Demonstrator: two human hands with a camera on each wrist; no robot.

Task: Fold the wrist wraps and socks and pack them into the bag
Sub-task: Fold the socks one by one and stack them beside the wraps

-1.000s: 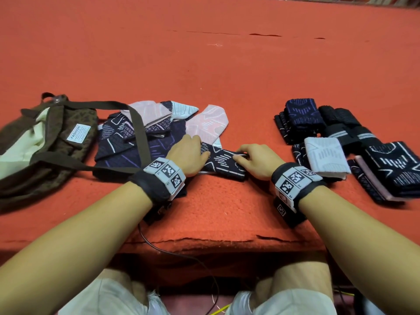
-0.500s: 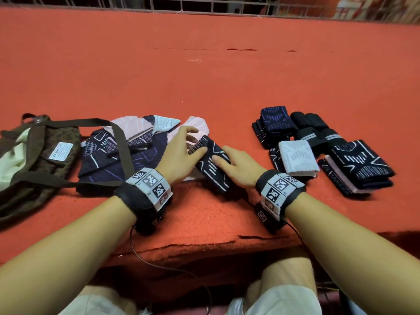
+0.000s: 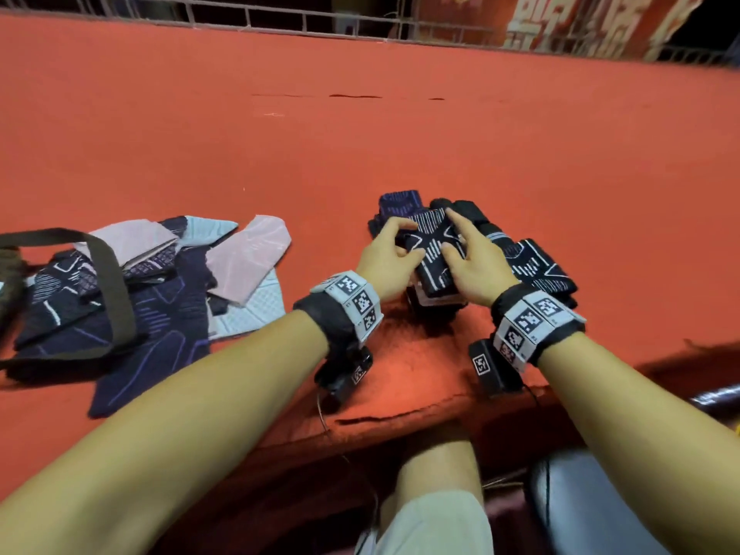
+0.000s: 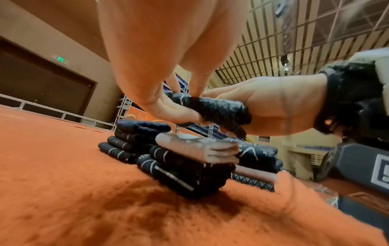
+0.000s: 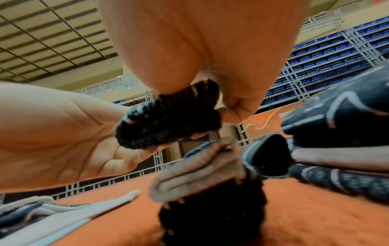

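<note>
Head view: both hands hold one folded dark sock (image 3: 434, 250) between them, just above the pile (image 3: 532, 270) of folded pieces on the red mat (image 3: 400, 146). The left hand (image 3: 386, 260) has curled fingers on the sock's left edge; the right hand (image 3: 472, 262) has its fingers laid over the right edge, thumb hidden. The sock's long axis runs away from the person, toward the far end of the pile, and both hands are equally near it, one on each long side. The drop is straight down onto the white folded piece, which the sock mostly covers here. The unfolded socks (image 3: 160, 286) lie well apart to the left under the bag strap (image 3: 108, 282); the bag itself is cut off at the frame edge.

Left wrist view: the sock (image 4: 212, 109) hangs clear of the white piece (image 4: 197, 148) beneath it, with a gap between them. The left hand's fingertips (image 4: 195, 93) press on top and its thumb (image 4: 151, 98) sits underneath, so it pinches the fold.

Right wrist view: the sock's end (image 5: 168, 119) fills the middle, blurred. The right hand's thumb (image 5: 242, 103) pinches it from the side; its other fingers are out of sight.
</note>
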